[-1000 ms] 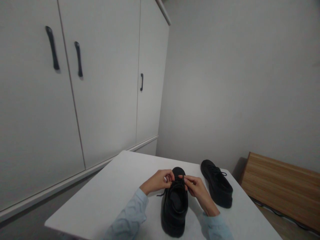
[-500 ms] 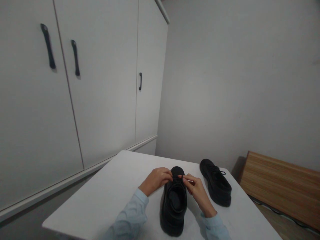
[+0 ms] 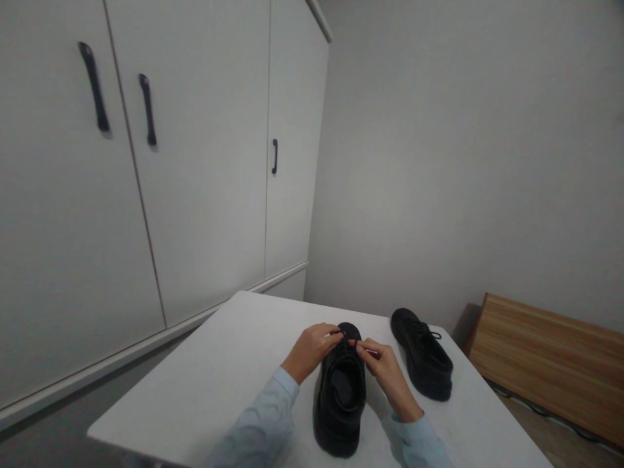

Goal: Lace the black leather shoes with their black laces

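Note:
A black lace-up shoe [image 3: 340,416] stands on the white table, its toe pointing away from me and its heel towards me. From the left, my left hand [image 3: 313,349] reaches over the lacing near the toe, fingers closed on the shoelace. My right hand [image 3: 383,365] comes in from the other side and pinches the black shoelace [image 3: 355,344] between thumb and forefinger. The fine detail of the lace between the fingers is too dark to make out. A second black shoe [image 3: 423,357], its lace in a loop, rests farther right on the table.
The white table [image 3: 234,364] has its far edge near the grey wall. White cupboards [image 3: 209,162] with dark handles run along the left. A wood-grain board [image 3: 546,357] stands low at the right, with a cable on the floor below it.
My left hand has shifted a little to the right and forward, further over the shoe's toe. The right hand keeps almost the same place and pinch.

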Demonstrator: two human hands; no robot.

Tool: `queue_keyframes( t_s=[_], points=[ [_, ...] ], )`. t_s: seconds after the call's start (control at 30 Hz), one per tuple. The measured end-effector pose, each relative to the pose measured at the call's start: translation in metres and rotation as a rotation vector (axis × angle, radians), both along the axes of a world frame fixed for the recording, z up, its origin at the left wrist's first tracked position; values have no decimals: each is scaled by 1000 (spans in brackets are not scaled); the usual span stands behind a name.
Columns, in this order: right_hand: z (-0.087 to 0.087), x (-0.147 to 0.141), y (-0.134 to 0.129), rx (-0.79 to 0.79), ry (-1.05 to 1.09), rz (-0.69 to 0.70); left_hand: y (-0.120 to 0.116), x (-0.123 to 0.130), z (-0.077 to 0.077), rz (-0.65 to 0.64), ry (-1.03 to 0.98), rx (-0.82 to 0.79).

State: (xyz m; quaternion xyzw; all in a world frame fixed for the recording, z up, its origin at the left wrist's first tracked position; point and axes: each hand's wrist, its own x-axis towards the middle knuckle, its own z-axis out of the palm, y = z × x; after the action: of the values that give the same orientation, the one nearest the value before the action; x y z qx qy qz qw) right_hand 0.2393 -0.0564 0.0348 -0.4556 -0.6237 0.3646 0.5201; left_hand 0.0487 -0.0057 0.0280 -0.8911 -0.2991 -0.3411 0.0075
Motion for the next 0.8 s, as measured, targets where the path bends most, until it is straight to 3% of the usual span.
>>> queue_keyframes(
  t_s=[0.3,0.6,0.8],
  points=[
    [-3,0,2,58,-52,-18,-9,16,7,27,-353,-203],
    [0,0,-1,146,-266,-53,-16,21,17,-7,-489,-598],
    [1,1,-4,208,-442,-71,-14,19,17,-32,-504,-698]
  ],
)
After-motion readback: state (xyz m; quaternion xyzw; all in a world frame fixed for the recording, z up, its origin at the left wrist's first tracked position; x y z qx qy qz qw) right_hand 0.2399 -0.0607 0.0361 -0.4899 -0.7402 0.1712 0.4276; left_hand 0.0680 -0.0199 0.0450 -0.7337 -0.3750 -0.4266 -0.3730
